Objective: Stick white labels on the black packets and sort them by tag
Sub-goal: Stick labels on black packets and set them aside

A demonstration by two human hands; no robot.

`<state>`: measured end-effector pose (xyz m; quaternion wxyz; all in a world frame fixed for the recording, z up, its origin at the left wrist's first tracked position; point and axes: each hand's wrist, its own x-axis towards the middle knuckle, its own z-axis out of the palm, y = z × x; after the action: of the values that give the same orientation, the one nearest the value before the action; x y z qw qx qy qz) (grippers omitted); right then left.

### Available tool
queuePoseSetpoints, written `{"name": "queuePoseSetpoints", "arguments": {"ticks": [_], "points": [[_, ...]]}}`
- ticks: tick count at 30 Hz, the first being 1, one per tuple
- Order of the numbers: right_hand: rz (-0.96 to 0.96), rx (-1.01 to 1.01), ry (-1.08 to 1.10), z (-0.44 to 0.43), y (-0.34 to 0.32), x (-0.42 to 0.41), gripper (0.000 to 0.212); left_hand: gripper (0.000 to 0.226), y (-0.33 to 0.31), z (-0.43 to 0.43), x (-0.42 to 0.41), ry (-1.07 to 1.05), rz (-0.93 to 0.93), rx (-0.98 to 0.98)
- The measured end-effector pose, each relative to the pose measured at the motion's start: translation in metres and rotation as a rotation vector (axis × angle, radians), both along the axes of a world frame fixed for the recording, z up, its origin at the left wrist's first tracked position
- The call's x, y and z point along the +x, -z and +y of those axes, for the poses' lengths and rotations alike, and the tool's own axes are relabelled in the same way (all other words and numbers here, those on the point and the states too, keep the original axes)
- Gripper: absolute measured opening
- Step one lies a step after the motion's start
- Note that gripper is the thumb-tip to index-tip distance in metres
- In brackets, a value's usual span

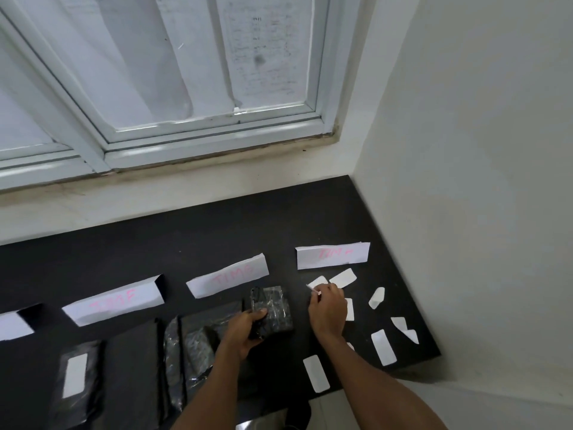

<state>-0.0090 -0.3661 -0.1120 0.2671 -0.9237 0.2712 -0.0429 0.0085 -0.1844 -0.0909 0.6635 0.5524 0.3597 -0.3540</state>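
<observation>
Labelled packet lies flat, near left. Left hand grips a bare black packet. Just right of it, right hand pinches a white label.

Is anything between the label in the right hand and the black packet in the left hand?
Nothing visible. The right hand pinches a white label beside the black packet gripped by the left hand; only bare table lies between.

Tags in a row behind packets on the table, loose labels right of the packets
</observation>
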Motion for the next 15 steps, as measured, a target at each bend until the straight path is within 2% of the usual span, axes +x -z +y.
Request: {"name": "queuePoseSetpoints", "arguments": {"ticks": [3, 7, 9, 11, 15], "points": [[-0.244, 0.036, -0.045, 0.009, -0.017, -0.005, 0.01, 0.014, -0.014, 0.001, 0.004, -0.004, -0.005, -0.049], [-0.442, -0.107, -0.395, 0.024, -0.055, -0.01, 0.032, 0.037, -0.038, 0.004, 0.01, 0.065, -0.093, -0.074], [-0.442, -0.234, -0.581, 0.031, -0.067, -0.011, 0.022, 0.048, -0.05, 0.009, 0.014, 0.054, -0.151, -0.08], [-0.396, -0.302, -0.701, 0.039, -0.077, -0.015, 0.026, 0.058, -0.065, 0.017, 0.015, 0.044, -0.19, -0.132], [-0.343, -0.41, -0.765, 0.053, -0.096, -0.018, 0.026, 0.058, -0.087, 0.034, 0.016, 0.046, -0.24, -0.193]]}}
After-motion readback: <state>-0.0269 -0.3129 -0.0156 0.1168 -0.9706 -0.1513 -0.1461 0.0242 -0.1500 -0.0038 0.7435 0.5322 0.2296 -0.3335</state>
